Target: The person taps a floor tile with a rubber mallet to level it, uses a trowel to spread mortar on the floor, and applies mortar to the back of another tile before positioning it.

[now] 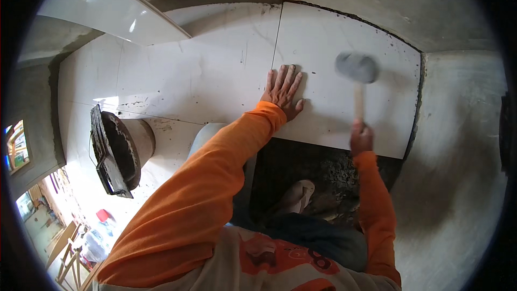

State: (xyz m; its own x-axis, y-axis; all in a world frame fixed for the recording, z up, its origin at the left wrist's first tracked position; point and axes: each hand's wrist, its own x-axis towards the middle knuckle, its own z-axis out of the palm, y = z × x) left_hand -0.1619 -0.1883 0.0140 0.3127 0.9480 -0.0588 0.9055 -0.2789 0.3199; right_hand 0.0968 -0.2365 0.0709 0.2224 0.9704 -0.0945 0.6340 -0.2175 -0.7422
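Fingers spread, my left hand point(283, 92) lies flat on a large white floor tile point(323, 37), close to the joint with the tile on its left. My right hand point(362, 137) is closed round the wooden handle of a mallet point(357, 68). The mallet's grey head is smeared by motion over the right part of the same tile; whether it touches the surface I cannot tell. Below the tile's near edge lies a dark, rough patch of bare bed point(336, 170), where my foot in a sandal point(301, 193) shows.
At left, a mortar-caked bucket point(141, 143) stands on the tiles with a flat, dirty trowel-like tool point(105, 153) across its mouth. A loose white tile point(118, 8) leans at the upper left. Grey plaster walls point(452, 129) close in the right and far sides. Clutter sits beyond the lower left.
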